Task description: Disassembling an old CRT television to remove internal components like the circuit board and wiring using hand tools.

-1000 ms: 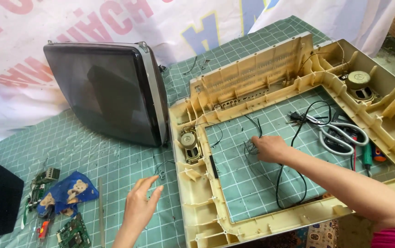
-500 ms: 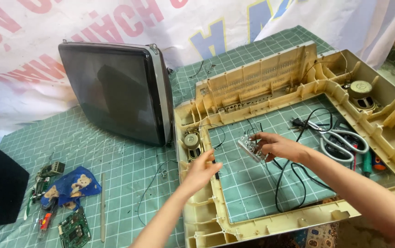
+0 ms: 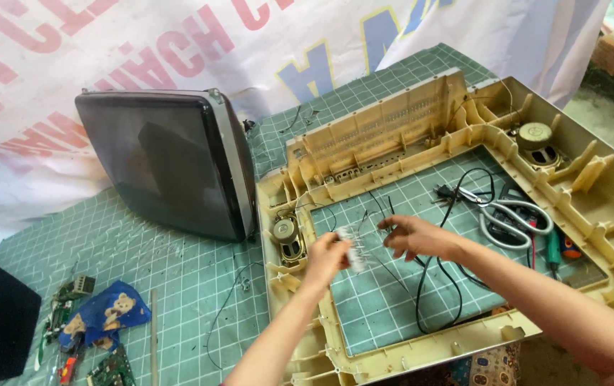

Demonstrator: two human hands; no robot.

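Both hands, left hand [image 3: 330, 255] and right hand [image 3: 412, 236], grasp a small wired part [image 3: 355, 249] inside the beige frame [image 3: 421, 350].

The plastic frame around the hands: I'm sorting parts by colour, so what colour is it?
The plastic frame is yellowed beige, clearest in the head view.

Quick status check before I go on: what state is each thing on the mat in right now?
Picture tube: out of its housing, standing on the mat.
Plastic frame: lying flat, inside up, hollow.
Small wired part: lifted, pinched between left hand and right hand.
Scissors: closed, lying inside the frame.
Left speaker: mounted in the frame.
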